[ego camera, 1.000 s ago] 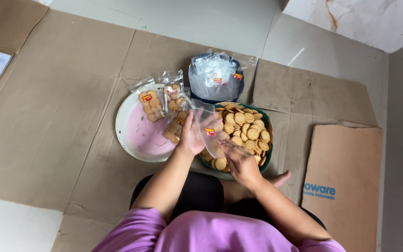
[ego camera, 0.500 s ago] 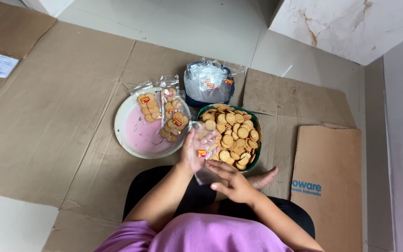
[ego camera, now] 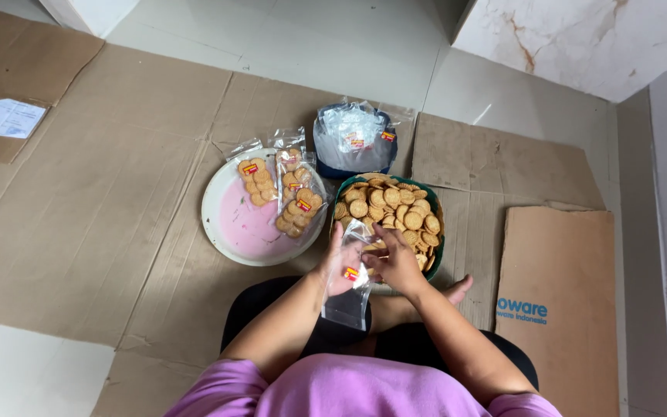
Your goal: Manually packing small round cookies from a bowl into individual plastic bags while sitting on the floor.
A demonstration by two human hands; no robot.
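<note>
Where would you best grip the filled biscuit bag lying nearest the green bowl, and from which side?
Grip the filled biscuit bag by its flat empty top end, coming from above on the far side; the biscuits fill the lower part, so only that clear flap pinches cleanly off the pink plate.

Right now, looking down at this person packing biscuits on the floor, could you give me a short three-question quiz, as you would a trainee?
1. True or false: the green bowl is empty.
2. Which hand holds the clear plastic bag? A) left hand B) right hand C) neither
3. Fill in: the filled biscuit packets lie on a round ____ plate.

Key:
1. False; it is full of round biscuits.
2. A; the left hand grips the bag while the right hand works at its mouth.
3. Pink.
</note>
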